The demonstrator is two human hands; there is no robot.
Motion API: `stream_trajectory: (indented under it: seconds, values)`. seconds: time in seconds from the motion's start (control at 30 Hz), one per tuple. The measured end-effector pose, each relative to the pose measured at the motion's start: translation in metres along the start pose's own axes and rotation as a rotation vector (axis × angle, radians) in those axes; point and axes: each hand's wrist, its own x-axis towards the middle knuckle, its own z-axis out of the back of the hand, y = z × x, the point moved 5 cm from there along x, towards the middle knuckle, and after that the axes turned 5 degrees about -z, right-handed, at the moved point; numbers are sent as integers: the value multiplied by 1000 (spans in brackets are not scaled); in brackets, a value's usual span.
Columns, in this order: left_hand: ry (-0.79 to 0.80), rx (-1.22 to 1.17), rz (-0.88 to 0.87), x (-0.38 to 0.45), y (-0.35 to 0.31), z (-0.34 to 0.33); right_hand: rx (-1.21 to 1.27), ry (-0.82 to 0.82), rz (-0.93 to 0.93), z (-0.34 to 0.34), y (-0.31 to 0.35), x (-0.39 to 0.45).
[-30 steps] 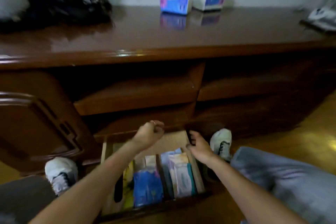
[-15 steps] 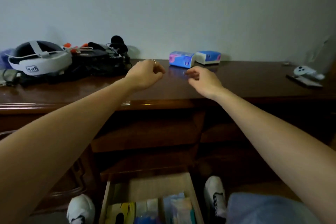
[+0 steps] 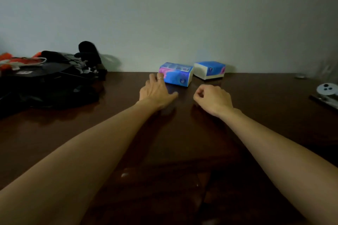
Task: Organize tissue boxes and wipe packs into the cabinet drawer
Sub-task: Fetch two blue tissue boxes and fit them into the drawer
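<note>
Two tissue packs lie at the back of the dark wooden cabinet top (image 3: 256,107), against the wall. The nearer one is a blue and pink tissue pack (image 3: 176,74); a blue and white tissue pack (image 3: 209,70) sits just to its right. My left hand (image 3: 157,91) is stretched out flat with fingers apart, its fingertips at the left end of the blue and pink pack, holding nothing. My right hand (image 3: 213,100) hovers in front of the packs with fingers loosely curled and empty. The drawer is out of view.
A heap of black gear with orange and white parts (image 3: 47,76) fills the left of the cabinet top. A white controller on a dark flat item (image 3: 326,92) lies at the right edge. A pale wall rises behind.
The view has risen from the open drawer to the cabinet top. Both hands have moved forward over the top; the left hand opened and reached the blue and pink pack.
</note>
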Motion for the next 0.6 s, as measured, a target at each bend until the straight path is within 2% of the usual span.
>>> stream_trajectory:
  seconds: [0.1, 0.17, 0.23, 0.33, 0.4, 0.5, 0.6]
  values:
    - [-29, -71, -51, 60, -24, -16, -1, -158, -24, -6, -12, 58]
    - [-39, -113, -12, 93, -29, -32, 1, -214, -73, -7, -17, 100]
    - [-54, -109, 23, 108, -25, -57, -15, -189, -111, -11, -23, 139]
    - [-201, -57, -17, 127, -16, -80, -51, -9, -172, -35, -34, 190]
    - [-205, -44, -24, 135, -15, -83, -99, 73, -169, -62, -37, 201]
    - [-181, -21, -14, 132, -13, -83, -211, -25, -99, -73, -37, 196]
    - [-216, -14, -35, 116, -18, -75, -238, -69, -32, -47, -42, 187]
